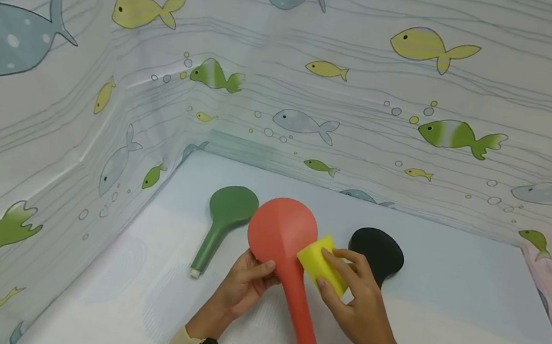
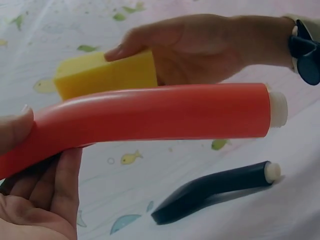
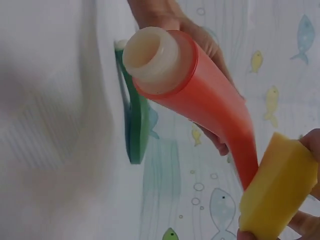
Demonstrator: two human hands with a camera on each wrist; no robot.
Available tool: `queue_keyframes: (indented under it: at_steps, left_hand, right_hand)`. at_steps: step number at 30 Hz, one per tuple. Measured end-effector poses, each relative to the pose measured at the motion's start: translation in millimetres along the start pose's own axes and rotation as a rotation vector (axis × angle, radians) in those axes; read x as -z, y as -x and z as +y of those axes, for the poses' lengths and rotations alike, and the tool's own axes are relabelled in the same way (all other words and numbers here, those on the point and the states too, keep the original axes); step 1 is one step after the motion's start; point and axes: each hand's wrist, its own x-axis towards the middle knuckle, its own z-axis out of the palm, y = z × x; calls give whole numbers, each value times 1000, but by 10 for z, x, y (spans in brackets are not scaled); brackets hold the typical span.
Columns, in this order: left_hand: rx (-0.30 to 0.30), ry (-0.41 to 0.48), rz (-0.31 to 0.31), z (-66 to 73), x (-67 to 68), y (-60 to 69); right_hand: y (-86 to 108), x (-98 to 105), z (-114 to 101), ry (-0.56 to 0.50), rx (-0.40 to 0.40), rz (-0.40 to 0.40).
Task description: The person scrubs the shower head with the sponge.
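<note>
My left hand (image 1: 248, 284) grips a red shower head (image 1: 283, 229) at its neck, thumb on the near side and fingers behind. Its handle slants down to the right, and a white threaded end shows in the right wrist view. A yellow sponge (image 1: 314, 256) is pinched between the thumb and fingers of my right hand (image 1: 362, 310). The sponge appears to lie against the right edge of the red shower head, close to the neck; the exact contact is hidden.
On the white surface a green shower head (image 1: 233, 204) lies to the left, its white end toward me. A black shower head (image 1: 374, 249) lies behind my right hand. Fish-printed sheeting (image 1: 277, 92) rises at the back and along both sides.
</note>
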Motion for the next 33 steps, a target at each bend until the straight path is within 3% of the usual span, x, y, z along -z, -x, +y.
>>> queue_keyframes:
  at_steps: [5, 13, 18, 22, 25, 30, 32, 33]
  left_hand:
    - [-10, 6, -10, -9, 5, -4]
    - [-47, 4, 44, 22, 26, 0]
    - [-37, -17, 62, 15, 22, -10]
    - [-59, -30, 95, 18, 33, -18]
    - [-76, -39, 115, 24, 38, -22]
    - [-77, -47, 108, 33, 52, -24]
    - [-71, -53, 106, 29, 55, -24]
    - [-68, -58, 105, 25, 57, -24]
  right_hand:
    - [56, 14, -30, -22, -36, -62]
    - [186, 106, -50, -56, -25, -239]
    - [287, 246, -35, -13, -36, -341]
    - [379, 333, -1, 30, 16, -419]
    - [444, 426, 30, 46, 36, -520]
    - [456, 658, 98, 2, -18, -748]
    - [431, 752, 155, -58, 23, -757]
    - [417, 788, 180, -76, 54, -723]
